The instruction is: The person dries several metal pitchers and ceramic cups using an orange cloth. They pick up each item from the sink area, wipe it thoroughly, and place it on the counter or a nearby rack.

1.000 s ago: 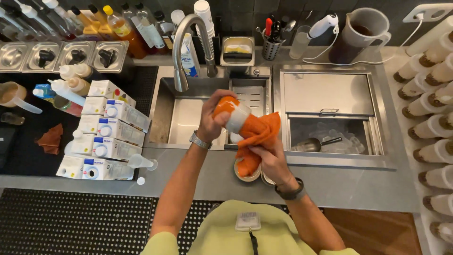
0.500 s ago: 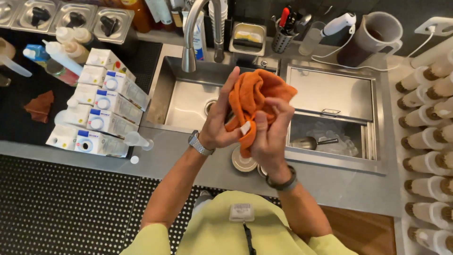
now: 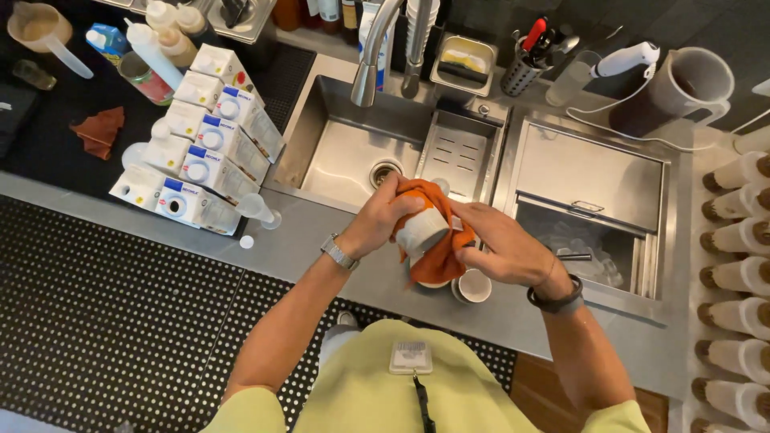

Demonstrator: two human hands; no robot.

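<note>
Shiny steel table (image 3: 337, 240) with a sink (image 3: 353, 148).
Milk cartons (image 3: 200, 156) and a small white cup (image 3: 473, 285) sit on it.

Steel counter with a sink, cartons and bottles

A tall curved tap (image 3: 377, 48) rises over the sink basin (image 3: 353, 148); white cartons with blue and red marks (image 3: 204, 152) lie stacked at left, a rust-coloured rag (image 3: 99, 131) farther left. Far right stands a grey pitcher (image 3: 682, 88), and white bottles with brown tips (image 3: 734, 265) line the right edge beside an open ice bin (image 3: 577, 244).
</note>
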